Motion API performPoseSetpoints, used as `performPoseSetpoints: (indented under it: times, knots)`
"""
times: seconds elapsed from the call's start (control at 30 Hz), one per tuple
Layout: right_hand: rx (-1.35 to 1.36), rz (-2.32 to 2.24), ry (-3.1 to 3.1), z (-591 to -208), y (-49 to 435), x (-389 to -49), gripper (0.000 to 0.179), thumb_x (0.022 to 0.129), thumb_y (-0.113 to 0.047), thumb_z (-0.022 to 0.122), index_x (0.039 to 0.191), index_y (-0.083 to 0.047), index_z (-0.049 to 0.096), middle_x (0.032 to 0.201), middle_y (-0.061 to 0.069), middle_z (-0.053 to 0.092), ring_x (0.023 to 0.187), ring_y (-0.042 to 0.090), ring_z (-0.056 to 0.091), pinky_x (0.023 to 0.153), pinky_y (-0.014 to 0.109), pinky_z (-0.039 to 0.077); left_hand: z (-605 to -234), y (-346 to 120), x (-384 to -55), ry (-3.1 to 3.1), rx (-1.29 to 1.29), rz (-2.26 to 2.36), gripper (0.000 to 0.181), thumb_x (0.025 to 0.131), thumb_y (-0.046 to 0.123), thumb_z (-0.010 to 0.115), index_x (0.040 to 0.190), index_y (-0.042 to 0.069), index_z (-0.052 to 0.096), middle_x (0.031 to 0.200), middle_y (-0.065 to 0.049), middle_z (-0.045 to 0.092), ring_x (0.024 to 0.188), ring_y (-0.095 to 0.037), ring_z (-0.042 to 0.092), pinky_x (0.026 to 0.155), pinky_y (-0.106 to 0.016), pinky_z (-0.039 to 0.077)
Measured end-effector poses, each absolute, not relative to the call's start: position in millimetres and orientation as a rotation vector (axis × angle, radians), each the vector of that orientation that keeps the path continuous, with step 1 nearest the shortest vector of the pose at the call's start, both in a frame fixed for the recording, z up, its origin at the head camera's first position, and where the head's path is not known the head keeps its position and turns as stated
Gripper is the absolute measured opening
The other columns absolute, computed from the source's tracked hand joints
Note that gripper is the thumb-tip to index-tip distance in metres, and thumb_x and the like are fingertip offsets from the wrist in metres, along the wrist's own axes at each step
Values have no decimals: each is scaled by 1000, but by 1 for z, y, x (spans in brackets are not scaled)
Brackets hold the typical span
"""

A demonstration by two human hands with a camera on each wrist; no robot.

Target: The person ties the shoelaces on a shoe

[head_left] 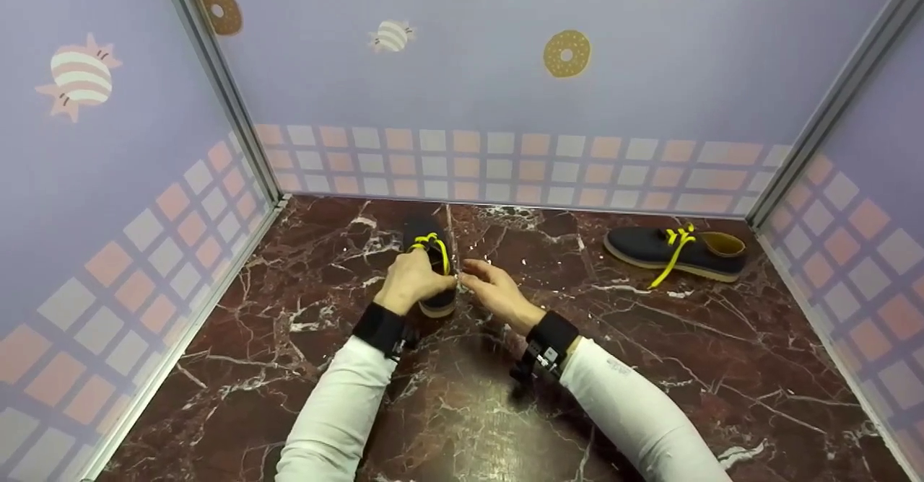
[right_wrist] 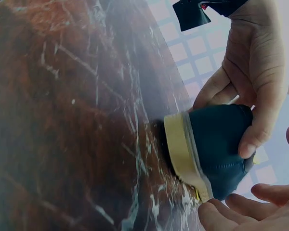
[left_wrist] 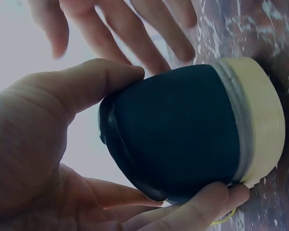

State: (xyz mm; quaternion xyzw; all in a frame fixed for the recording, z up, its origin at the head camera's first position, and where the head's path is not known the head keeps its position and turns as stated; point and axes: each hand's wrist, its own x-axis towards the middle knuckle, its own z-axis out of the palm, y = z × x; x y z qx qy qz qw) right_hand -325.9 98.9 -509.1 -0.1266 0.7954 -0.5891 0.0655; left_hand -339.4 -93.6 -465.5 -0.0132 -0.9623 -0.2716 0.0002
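The left hand [head_left: 413, 280] grasps the rounded heel of a dark, smooth shoe [left_wrist: 178, 130], thumb on one side, fingers on the other; the shoe's ribbed, cream sole faces the white-veined, marble-patterned tabletop [head_left: 289, 388], its toe pointing away from the person; the right hand [head_left: 498, 296], fingers loosely bent around nothing, hovers just beside; a matching yellow-laced shoe [head_left: 635, 244] stands well apart, rightward.

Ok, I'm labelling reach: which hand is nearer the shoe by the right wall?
The right. The right hand is well to the left of that shoe, not touching it; the left hand is farther left, gripping the other shoe.
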Motion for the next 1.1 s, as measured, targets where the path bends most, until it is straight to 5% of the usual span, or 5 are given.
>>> performPoseSetpoints:
  times: [0.2, 0.6, 1.1]
  knots:
    - [-354, -1818, 2393, -512, 99, -327, 56, 113, -21, 59, 157, 13, 54, 160, 32, 62, 148, 43, 62, 128, 54, 48, -468, -82, -334, -3002, -106, -834, 73, 82, 45, 90, 131, -7, 70, 125, -34, 78, 115, -49, 79, 99, -57, 65]
    - [-224, -1988, 2170, -514, 108, -326, 51, 114, -11, 58, 160, 11, 52, 145, 30, 70, 99, 8, 69, 99, 37, 60, -471, -66, -326, -2978, -179, -831, 80, 80, 42, 91, 136, -8, 62, 125, -35, 76, 114, -50, 78, 99, -57, 65]
    - [-113, -2059, 2148, -515, 120, -324, 47, 105, -6, 70, 146, 15, 62, 131, 30, 77, 93, 11, 75, 86, 26, 67, -473, -56, -325, -3026, -171, -875, 95, 78, 49, 95, 146, -7, 57, 136, -35, 68, 122, -50, 73, 104, -57, 64]
